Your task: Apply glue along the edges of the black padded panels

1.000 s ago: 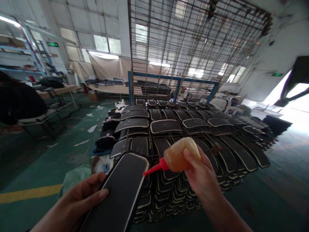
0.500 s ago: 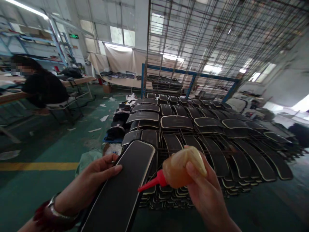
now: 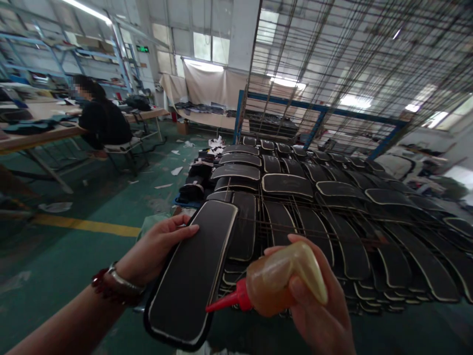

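My left hand (image 3: 166,246) grips the left edge of a long black panel (image 3: 192,276) with rounded corners, thumb on its face. A pale line runs around the panel's border. In my right hand (image 3: 321,301) is a squeeze glue bottle (image 3: 277,281), soft and translucent, with amber liquid inside. The bottle lies tilted on its side, and its red nozzle (image 3: 227,300) points left. The nozzle tip meets the panel's right border near the lower end; whether it presses on the surface I cannot tell.
Many similar black panels (image 3: 288,186) lie in rows on wire racks ahead and to the right. Raised wire grids (image 3: 332,64) stand over them on a blue frame (image 3: 314,129). A person (image 3: 105,118) sits at a table (image 3: 44,135) on the left. Paper scraps (image 3: 176,171) litter the green floor.
The nozzle tip has moved down along the panel's right border. The panel's lower end has come into view, and the camera view has turned left.
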`<state>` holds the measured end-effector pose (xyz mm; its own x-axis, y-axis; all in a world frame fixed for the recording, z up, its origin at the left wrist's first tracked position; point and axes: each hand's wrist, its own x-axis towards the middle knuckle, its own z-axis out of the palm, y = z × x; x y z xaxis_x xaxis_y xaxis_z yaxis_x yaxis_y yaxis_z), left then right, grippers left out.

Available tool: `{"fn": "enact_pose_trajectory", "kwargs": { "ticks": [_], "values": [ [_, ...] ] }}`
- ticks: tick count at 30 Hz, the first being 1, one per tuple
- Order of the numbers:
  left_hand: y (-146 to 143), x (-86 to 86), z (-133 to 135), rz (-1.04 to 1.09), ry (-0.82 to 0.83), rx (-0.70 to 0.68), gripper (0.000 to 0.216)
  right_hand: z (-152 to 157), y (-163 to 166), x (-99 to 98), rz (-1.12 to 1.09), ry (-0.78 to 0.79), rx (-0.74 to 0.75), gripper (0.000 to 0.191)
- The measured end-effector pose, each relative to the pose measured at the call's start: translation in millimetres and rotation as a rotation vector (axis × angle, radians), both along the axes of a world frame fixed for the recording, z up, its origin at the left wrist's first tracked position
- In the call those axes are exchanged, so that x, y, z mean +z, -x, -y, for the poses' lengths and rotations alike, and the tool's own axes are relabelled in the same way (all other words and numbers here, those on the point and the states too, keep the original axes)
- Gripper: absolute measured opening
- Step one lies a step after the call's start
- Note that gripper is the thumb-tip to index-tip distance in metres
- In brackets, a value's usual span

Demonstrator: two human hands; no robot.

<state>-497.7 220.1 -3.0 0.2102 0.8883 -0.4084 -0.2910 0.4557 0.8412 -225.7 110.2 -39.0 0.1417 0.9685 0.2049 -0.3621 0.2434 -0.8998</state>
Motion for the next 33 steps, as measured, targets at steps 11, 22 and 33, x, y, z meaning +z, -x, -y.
{"fn": "enact_pose_trajectory", "kwargs": {
  "ticks": [11, 22, 33],
  "values": [
    [18, 0.4, 7, -0.062, 0.068, 0.269, 0.021, -6, 12, -4.4, -0.063, 0.044, -0.035, 0.053],
    [0, -23.7, 31, 0.097, 0.196, 0.605, 0.025, -28, -2, -12.7, -0.088, -0.053, -0.251, 0.047],
    [-6, -41.5, 29, 0.214, 0.232, 0.667, 0.021, -15, 6, -23.3, -0.143, 0.077, -0.261, 0.054]
  ]
}}
